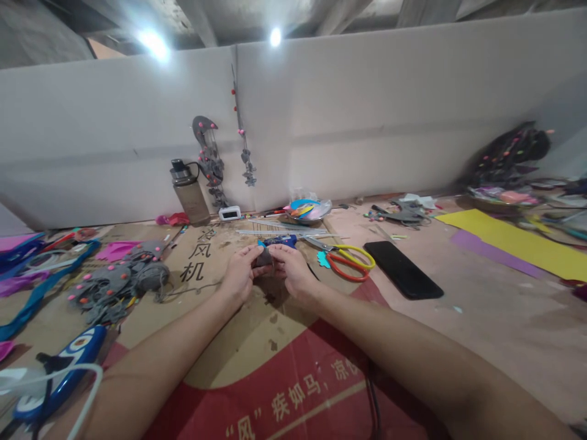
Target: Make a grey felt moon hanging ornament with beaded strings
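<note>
My left hand [241,272] and my right hand [290,269] meet over a flattened cardboard sheet [220,342] and pinch a small grey felt piece [265,257] between their fingertips. Both hands are closed on it. Just behind the hands lies a blue glue gun [278,242]. Scissors with yellow and orange handles [348,261] rest to the right of my right hand.
A black phone [402,269] lies right of the scissors. Grey felt shapes with pink dots [117,284] pile up at the left, by blue ribbons [32,269]. A water bottle [189,192], a bowl of scraps [306,211], and yellow and purple sheets [518,241] stand near the white partition.
</note>
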A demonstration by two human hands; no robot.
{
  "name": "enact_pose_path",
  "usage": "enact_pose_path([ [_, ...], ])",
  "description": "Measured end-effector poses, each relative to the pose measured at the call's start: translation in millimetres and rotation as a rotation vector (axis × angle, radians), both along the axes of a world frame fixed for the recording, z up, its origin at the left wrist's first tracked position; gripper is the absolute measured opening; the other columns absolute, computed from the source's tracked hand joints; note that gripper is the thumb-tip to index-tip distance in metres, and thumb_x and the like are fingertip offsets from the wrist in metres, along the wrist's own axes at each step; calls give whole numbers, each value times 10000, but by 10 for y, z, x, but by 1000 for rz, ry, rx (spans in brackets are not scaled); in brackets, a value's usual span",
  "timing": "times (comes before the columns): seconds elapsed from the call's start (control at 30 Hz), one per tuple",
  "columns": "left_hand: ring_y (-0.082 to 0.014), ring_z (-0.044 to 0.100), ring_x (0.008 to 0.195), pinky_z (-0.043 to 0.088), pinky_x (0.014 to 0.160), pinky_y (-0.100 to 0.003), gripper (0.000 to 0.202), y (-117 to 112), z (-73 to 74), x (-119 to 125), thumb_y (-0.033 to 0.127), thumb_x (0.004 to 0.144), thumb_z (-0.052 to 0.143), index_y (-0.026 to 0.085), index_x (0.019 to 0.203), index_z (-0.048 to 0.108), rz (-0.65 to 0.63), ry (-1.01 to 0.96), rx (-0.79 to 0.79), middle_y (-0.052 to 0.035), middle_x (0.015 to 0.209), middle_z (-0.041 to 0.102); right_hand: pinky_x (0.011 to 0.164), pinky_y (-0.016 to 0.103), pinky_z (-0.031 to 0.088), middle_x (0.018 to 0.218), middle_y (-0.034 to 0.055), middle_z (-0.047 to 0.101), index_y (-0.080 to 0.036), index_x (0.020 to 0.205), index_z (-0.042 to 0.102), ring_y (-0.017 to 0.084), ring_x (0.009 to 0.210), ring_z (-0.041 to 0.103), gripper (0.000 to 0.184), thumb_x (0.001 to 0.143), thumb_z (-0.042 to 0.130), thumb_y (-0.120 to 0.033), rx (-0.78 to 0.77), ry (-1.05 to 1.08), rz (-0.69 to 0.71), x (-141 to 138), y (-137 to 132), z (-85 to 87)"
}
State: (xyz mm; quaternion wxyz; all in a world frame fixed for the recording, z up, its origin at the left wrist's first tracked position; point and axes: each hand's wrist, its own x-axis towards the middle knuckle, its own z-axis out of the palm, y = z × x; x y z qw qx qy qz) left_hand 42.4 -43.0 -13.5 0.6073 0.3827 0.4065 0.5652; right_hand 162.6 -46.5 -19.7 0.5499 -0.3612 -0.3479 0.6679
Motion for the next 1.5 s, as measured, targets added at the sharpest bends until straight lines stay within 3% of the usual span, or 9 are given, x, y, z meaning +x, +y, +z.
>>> enact_pose_path([
  [0.17, -99, 584, 587, 558, 519, -239, 205, 29, 60, -24, 239, 661, 734, 140, 776, 595, -1, -16, 1, 1, 697, 614, 431, 199, 185, 591, -54, 514, -194, 753, 601, 59, 462, 348, 214, 623, 663, -352, 69, -38, -46, 4, 5, -7],
  [0.37, -84, 573, 574, 564, 552, -236, 208, 51, 46, -25, 211, 682, 728, 139, 794, 568, 17, -73, -12, -7, 702, 619, 581, 232, 377, 830, 10, 629, -202, 890, 661, 125, 703, 516, 211, 755, 583, -344, 401, -322, -147, 6, -18, -41],
  [0.47, -91, 585, 607, 555, 564, -225, 213, 51, 10, -16, 219, 679, 730, 132, 801, 579, 40, -63, -1, -17, 730, 624, 643, 253, 407, 823, 10, 623, -209, 925, 661, 145, 742, 526, 213, 748, 590, -302, 479, -423, -192, 6, -19, -68],
  [0.67, -102, 586, 646, 530, 551, -222, 285, 1, -20, 24, 286, 646, 751, 151, 824, 574, 123, 48, 144, 1, 767, 610, 642, 264, 429, 754, 4, 586, -213, 916, 652, 148, 705, 517, 187, 778, 554, -292, 492, -492, -215, 5, -24, -95],
  [0.83, -124, 600, 673, 524, 543, -232, 317, -26, -41, 34, 300, 654, 737, 163, 889, 575, 143, 208, 251, -19, 812, 632, 656, 270, 448, 808, 21, 621, -207, 929, 643, 149, 714, 539, 204, 793, 553, -331, 495, -479, -213, 7, -29, -101],
  [0.97, -154, 614, 740, 522, 516, -232, 350, -40, -46, 25, 332, 673, 716, 163, 952, 590, 108, 261, 253, -46, 870, 647, 735, 286, 448, 864, 35, 658, -204, 932, 664, 159, 780, 567, 217, 810, 543, -337, 518, -517, -264, 25, -19, -100],
  [1.1, -131, 590, 655, 470, 433, -197, 389, -53, -26, 26, 358, 689, 700, 145, 1001, 607, 82, 303, 234, -57, 866, 652, 790, 295, 448, 891, 41, 673, -199, 916, 667, 163, 831, 590, 203, 817, 541, -323, 529, -511, -273, 33, -21, -81],
  [1.5, -157, 606, 716, 421, 386, -166, 350, -113, 121, 72, 296, 624, 751, 149, 923, 642, 137, 356, 268, -75, 891, 669, 801, 291, 450, 903, 35, 683, -206, 863, 675, 171, 855, 599, 182, 795, 556, -325, 483, -450, -270, 38, 32, -138],
])
